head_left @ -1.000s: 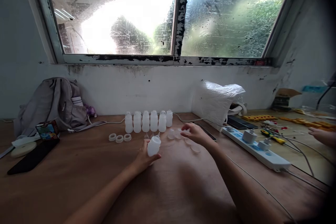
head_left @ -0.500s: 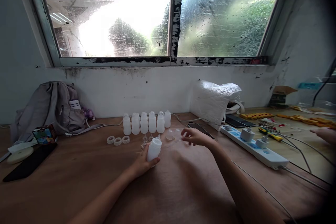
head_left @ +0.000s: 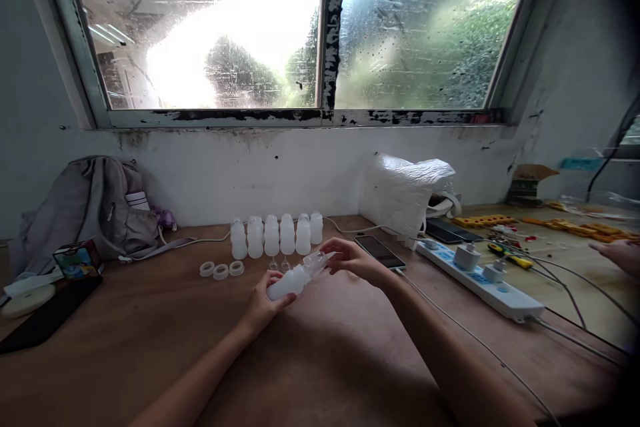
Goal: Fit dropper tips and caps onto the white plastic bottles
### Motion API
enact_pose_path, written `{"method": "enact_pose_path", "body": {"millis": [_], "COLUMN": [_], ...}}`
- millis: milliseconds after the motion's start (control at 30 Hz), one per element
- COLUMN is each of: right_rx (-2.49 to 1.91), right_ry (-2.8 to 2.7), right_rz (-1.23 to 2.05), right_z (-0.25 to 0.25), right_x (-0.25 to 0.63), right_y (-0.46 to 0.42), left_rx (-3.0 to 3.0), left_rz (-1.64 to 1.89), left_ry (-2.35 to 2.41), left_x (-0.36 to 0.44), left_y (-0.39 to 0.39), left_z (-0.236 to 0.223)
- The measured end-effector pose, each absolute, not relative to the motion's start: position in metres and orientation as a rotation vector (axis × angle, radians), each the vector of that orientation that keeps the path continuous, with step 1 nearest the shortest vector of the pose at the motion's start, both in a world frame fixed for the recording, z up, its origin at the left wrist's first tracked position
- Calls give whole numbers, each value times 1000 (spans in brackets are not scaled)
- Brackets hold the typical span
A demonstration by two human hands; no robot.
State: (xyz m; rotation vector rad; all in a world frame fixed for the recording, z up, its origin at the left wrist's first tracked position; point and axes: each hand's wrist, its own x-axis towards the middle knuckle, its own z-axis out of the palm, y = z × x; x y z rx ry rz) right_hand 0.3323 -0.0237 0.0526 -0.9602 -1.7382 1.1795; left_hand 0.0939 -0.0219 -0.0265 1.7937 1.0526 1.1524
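My left hand (head_left: 267, 300) is wrapped round a frosted white baby bottle (head_left: 289, 283), which tilts with its top toward the right. My right hand (head_left: 353, 258) pinches a clear bottle cap (head_left: 315, 263) at the bottle's top end; whether it is fully seated I cannot tell. Just behind the held bottle, small clear teats (head_left: 285, 264) rest on the table. Three whitish collar rings (head_left: 221, 271) lie in a row to the left. Behind them, several similar white bottles (head_left: 271, 237) stand upright in a line near the wall.
A phone (head_left: 381, 251) with a cable lies beyond my right hand. To the right are a white power strip (head_left: 480, 283), a white padded bag (head_left: 395, 197) and another person's hand (head_left: 617, 257). A grey backpack (head_left: 90, 213) and a black flat object (head_left: 53, 313) sit at left.
My right hand has moved left from the clear caps on the table and brought a cap to the bottle. My left hand has tipped the bottle further over to the right.
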Motion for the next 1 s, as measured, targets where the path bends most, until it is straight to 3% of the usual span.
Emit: {"method": "enact_pose_path", "body": {"millis": [667, 800, 1000], "right_rx": [-1007, -1205, -1104], "right_ry": [-1686, -1709, -1778], "right_rz": [1131, 1283, 1268], "right_z": [47, 41, 40], "right_x": [314, 313, 314], "right_y": [-30, -28, -26], "left_rx": [1965, 1995, 1940], "left_rz": [1289, 1301, 1279], "left_ry": [1118, 1110, 1119], "left_x": [92, 92, 92], "left_y": [-26, -29, -29], "left_z": [-23, -20, -18]}}
